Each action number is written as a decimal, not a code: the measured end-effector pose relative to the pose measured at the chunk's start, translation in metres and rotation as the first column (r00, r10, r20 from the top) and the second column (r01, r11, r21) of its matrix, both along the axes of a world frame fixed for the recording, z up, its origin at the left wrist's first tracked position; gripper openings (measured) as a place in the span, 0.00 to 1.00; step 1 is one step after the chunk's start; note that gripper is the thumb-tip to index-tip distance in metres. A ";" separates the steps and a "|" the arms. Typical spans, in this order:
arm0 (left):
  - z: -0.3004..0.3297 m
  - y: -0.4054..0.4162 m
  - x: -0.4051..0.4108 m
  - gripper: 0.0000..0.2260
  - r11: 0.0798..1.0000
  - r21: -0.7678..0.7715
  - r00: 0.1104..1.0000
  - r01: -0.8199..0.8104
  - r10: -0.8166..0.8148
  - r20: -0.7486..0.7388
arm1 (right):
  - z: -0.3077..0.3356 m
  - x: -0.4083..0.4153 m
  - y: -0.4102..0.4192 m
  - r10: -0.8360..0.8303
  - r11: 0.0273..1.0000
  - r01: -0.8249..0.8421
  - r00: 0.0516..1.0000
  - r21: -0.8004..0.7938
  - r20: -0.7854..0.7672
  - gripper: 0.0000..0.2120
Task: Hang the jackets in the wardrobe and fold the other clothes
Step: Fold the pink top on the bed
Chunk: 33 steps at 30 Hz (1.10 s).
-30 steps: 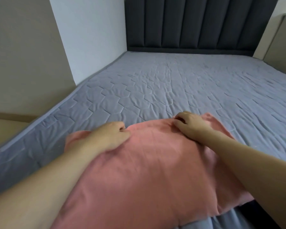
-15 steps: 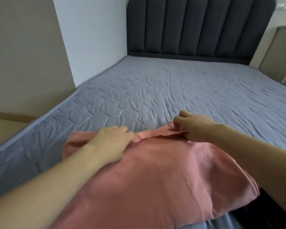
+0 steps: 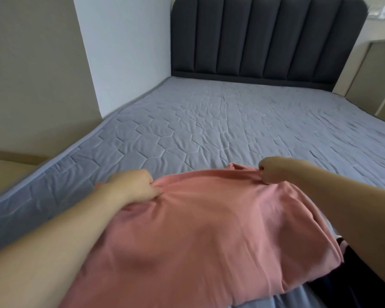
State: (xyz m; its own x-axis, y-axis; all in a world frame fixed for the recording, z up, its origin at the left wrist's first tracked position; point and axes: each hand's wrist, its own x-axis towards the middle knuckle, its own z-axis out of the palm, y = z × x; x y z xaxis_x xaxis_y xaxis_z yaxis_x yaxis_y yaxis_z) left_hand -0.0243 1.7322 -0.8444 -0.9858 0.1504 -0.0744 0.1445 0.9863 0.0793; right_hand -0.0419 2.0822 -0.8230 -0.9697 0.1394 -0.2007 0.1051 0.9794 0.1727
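A pink garment lies spread over the near end of the grey quilted bed. My left hand grips the garment's far left edge, with fingers curled into the cloth. At the far right edge my right hand pinches the fabric. The far edge is lifted off the mattress between the two hands. The garment's near part hangs toward me over the bed's foot.
A dark padded headboard stands at the far end. A white wall and a beige panel run along the left side. Beige furniture stands at the right. Dark cloth shows at the lower right.
Both hands went from resting on the pink garment to gripping its far edge. They have raised that edge and drawn it taut between them.
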 end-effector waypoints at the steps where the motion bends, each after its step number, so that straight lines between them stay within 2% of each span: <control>1: 0.000 0.000 -0.002 0.19 0.994 0.101 0.997 0.031 -0.038 0.066 | 0.000 -0.003 0.000 -0.035 0.993 0.027 0.997 0.111 0.070 0.14; 3: -0.006 0.001 0.006 0.18 0.955 0.226 0.977 0.189 -0.207 0.057 | -0.003 -0.005 -0.003 -0.104 0.959 0.066 0.986 0.274 0.128 0.15; 5: -0.018 -0.002 0.021 0.17 0.908 0.171 0.921 0.383 -0.389 -0.001 | -0.007 -0.002 -0.004 -0.133 0.934 0.083 0.984 0.348 0.121 0.17; 7: -0.028 -0.008 0.031 0.14 0.885 0.071 0.888 0.460 -0.460 -0.012 | -0.008 0.001 0.000 -0.178 0.916 0.144 0.982 0.376 0.058 0.24; 10: -0.025 -0.016 0.025 0.11 0.935 0.001 0.933 0.354 -0.353 -0.072 | -0.002 0.001 0.001 -0.311 0.888 0.302 0.950 0.347 -0.032 0.26; 12: -0.019 -0.017 0.019 0.08 0.958 -0.036 0.954 0.286 -0.288 -0.087 | 0.004 -0.003 -0.004 -0.412 0.868 0.400 0.911 0.295 -0.022 0.24; 14: -0.015 -0.017 0.011 0.10 0.960 -0.136 0.963 0.245 -0.257 -0.081 | 0.006 -0.007 -0.013 -0.452 0.872 0.448 0.892 0.196 -0.027 0.23; 17: -0.009 -0.020 -0.004 0.17 0.982 -0.151 0.991 0.109 -0.119 -0.061 | 0.004 -0.015 -0.025 -0.340 0.938 0.335 0.939 -0.087 -0.052 0.19; 19: -0.003 -0.022 -0.017 0.16 0.992 -0.123 0.992 -0.029 0.013 -0.128 | 0.000 -0.021 -0.027 -0.378 0.882 0.336 0.923 -0.331 -0.070 0.17; 20: 0.000 -0.022 -0.021 0.16 0.988 -0.118 0.983 -0.103 0.083 -0.165 | -0.003 -0.024 -0.027 -0.424 0.843 0.359 0.902 -0.402 -0.084 0.17; 21: 0.001 -0.020 -0.024 0.16 0.981 -0.123 0.972 -0.152 0.126 -0.199 | -0.005 -0.025 -0.028 -0.459 0.828 0.381 0.882 -0.410 -0.108 0.19; 23: -0.006 -0.016 -0.024 0.12 0.984 -0.095 0.960 -0.150 0.122 -0.251 | -0.012 -0.026 -0.028 -0.475 0.866 0.429 0.866 -0.256 -0.157 0.20; 25: -0.020 -0.013 -0.017 0.11 0.995 -0.008 0.967 -0.101 0.096 -0.237 | -0.020 -0.023 -0.026 -0.447 0.894 0.430 0.871 -0.124 -0.205 0.20; 27: -0.037 -0.013 -0.007 0.15 0.996 0.010 0.962 -0.085 0.085 -0.260 | -0.031 -0.020 -0.024 -0.333 0.940 0.339 0.894 -0.031 -0.301 0.19; 29: -0.051 -0.016 0.003 0.18 0.994 -0.043 0.931 -0.096 0.075 -0.358 | -0.044 -0.021 -0.030 -0.092 0.996 0.090 0.884 -0.027 -0.458 0.19; 30: -0.054 -0.017 0.005 0.19 0.994 -0.054 0.917 -0.098 0.070 -0.392 | -0.048 -0.023 -0.039 0.034 0.993 -0.088 0.862 -0.083 -0.505 0.20; 31: -0.055 -0.019 0.006 0.20 0.994 -0.055 0.912 -0.090 0.060 -0.406 | -0.051 -0.024 -0.050 0.124 0.948 -0.254 0.852 -0.193 -0.509 0.20; 32: -0.054 -0.020 0.005 0.20 0.996 -0.055 0.915 -0.076 0.048 -0.401 | -0.054 -0.024 -0.062 0.185 0.879 -0.358 0.865 -0.315 -0.467 0.20; 33: -0.050 -0.022 0.004 0.20 0.996 -0.059 0.923 -0.062 0.035 -0.382 | -0.057 -0.024 -0.072 0.237 0.836 -0.391 0.890 -0.386 -0.389 0.19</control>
